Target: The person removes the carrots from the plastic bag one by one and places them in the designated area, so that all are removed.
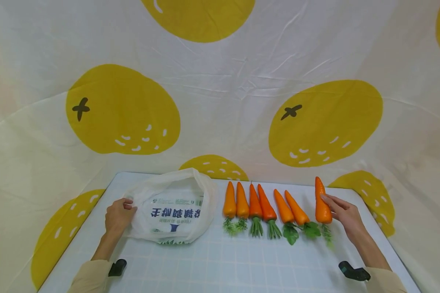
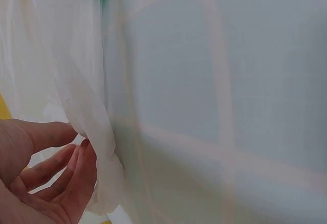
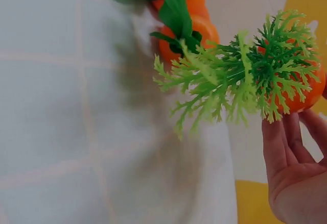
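Note:
A white plastic bag [image 1: 207, 203] with dark blue printing lies on the left part of the table, its mouth spread wide. My left hand [image 1: 119, 215] pinches the bag's left edge; in the left wrist view, the thumb and fingertips meet at the thin film [image 2: 92, 106]. On the far right, my right hand [image 1: 346, 215] holds an orange carrot [image 1: 321, 201] by its side, tip upward, lifted off the table. Feathery green leaves [image 3: 240, 76] hang from its thick end. Between bag and right hand, several carrots [image 1: 256, 203] lie in a row, leafy ends toward me.
The table [image 1: 220, 268] has a pale blue gridded cover. Behind it hangs a white cloth [image 1: 220, 118] with large yellow fruit prints. The carrot with broad leaves [image 1: 297, 209] lies nearest the raised one, at the row's right end.

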`<move>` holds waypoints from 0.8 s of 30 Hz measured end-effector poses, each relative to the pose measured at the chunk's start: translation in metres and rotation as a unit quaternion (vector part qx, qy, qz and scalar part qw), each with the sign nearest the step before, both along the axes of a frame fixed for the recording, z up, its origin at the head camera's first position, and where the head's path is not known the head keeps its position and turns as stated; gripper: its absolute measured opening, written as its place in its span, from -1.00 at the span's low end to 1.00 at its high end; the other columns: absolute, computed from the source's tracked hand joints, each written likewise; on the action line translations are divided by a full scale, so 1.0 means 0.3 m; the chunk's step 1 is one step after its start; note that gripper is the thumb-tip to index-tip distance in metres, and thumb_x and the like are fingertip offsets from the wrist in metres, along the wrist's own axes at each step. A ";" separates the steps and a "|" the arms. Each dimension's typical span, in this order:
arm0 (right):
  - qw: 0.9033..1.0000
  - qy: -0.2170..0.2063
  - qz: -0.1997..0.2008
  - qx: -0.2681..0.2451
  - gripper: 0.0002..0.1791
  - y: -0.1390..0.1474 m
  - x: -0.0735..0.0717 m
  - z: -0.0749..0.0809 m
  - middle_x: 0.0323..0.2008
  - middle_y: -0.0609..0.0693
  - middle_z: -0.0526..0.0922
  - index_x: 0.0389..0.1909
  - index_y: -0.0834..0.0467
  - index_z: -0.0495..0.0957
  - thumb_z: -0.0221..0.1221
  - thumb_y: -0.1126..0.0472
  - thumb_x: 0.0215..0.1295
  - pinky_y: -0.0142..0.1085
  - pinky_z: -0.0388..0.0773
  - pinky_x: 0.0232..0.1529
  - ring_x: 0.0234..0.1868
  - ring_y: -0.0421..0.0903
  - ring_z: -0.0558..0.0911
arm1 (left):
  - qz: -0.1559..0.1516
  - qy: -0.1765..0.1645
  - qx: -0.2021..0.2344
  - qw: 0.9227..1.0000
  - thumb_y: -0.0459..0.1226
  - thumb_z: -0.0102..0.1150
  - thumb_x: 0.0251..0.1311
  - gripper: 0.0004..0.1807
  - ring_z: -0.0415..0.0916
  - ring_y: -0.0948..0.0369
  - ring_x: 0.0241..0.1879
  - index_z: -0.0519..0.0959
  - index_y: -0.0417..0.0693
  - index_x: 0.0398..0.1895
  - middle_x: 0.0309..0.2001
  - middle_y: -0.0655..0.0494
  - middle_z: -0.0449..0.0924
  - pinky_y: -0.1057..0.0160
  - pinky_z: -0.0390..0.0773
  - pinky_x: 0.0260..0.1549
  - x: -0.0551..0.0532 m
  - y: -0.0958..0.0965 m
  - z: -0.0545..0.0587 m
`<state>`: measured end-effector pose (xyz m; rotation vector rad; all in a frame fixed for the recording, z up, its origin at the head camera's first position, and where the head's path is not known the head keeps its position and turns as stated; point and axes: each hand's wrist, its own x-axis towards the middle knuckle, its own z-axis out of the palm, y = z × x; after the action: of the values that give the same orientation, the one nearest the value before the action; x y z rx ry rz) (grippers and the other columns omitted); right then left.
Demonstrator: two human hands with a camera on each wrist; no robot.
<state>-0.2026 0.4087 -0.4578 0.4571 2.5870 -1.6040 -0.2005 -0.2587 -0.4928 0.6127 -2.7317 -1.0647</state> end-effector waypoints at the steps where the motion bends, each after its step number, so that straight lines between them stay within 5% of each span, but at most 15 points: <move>1: 1.000 -0.004 -0.003 0.003 -0.03 0.006 0.001 -0.005 0.03 -0.22 0.59 0.51 0.32 0.24 0.14 -0.35 0.39 -0.47 0.60 -0.14 -0.22 -0.46 0.56 | 0.000 0.000 0.000 1.000 -0.41 0.22 0.33 -0.71 0.58 -0.20 -0.24 0.55 -0.47 0.02 -0.15 -0.42 0.61 -0.06 0.65 -0.24 0.000 0.000 0.000; 8: 0.999 -0.027 -0.006 0.026 0.01 0.036 -0.002 -0.045 0.32 0.24 0.49 0.51 0.32 0.25 0.12 -0.40 0.36 -0.48 0.58 -0.15 -0.15 -0.39 0.53 | 0.005 -0.009 0.000 1.000 -0.41 0.22 0.33 -0.71 0.58 -0.20 -0.23 0.54 -0.46 0.03 -0.13 -0.42 0.60 -0.06 0.66 -0.22 0.001 0.006 0.005; 14: 0.998 -0.049 0.002 0.039 0.04 0.051 -0.007 -0.090 0.47 0.38 0.25 0.52 0.31 0.23 0.08 -0.44 0.35 -0.53 0.55 -0.16 0.21 0.09 0.47 | 0.010 -0.013 0.001 1.000 -0.40 0.21 0.34 -0.71 0.57 -0.20 -0.22 0.55 -0.45 0.04 -0.12 -0.41 0.60 -0.08 0.66 -0.18 0.004 0.008 0.006; 19: 0.997 -0.071 0.008 0.042 0.08 0.053 -0.017 -0.122 0.51 0.39 0.17 0.53 0.32 0.19 0.08 -0.47 0.33 0.01 0.43 0.33 0.42 0.31 0.24 | 0.008 -0.009 0.000 1.000 -0.40 0.22 0.34 -0.71 0.57 -0.19 -0.23 0.55 -0.45 0.03 -0.14 -0.40 0.61 -0.06 0.65 -0.21 0.007 0.006 0.007; 21: 0.996 -0.078 0.011 0.045 0.10 0.052 -0.022 -0.132 0.51 0.40 0.15 0.53 0.33 0.18 0.09 -0.48 0.32 0.26 0.20 0.42 0.47 0.35 0.17 | 0.006 -0.006 -0.001 1.000 -0.40 0.23 0.33 -0.71 0.58 -0.18 -0.24 0.56 -0.46 0.02 -0.15 -0.39 0.61 -0.06 0.65 -0.22 0.008 0.005 0.009; 24: 0.995 -0.086 0.020 0.052 0.13 0.049 -0.029 -0.143 0.51 0.42 0.14 0.52 0.33 0.19 0.10 -0.50 0.29 0.37 0.05 0.42 0.50 0.38 0.10 | 0.004 -0.006 0.002 1.000 -0.39 0.23 0.34 -0.71 0.57 -0.18 -0.23 0.56 -0.45 0.02 -0.15 -0.39 0.61 -0.08 0.64 -0.19 0.010 0.003 0.010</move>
<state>-0.2112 0.4234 -0.5008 0.5229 2.5414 -1.3564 -0.1974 -0.2577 -0.4899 0.6312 -2.7365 -1.0678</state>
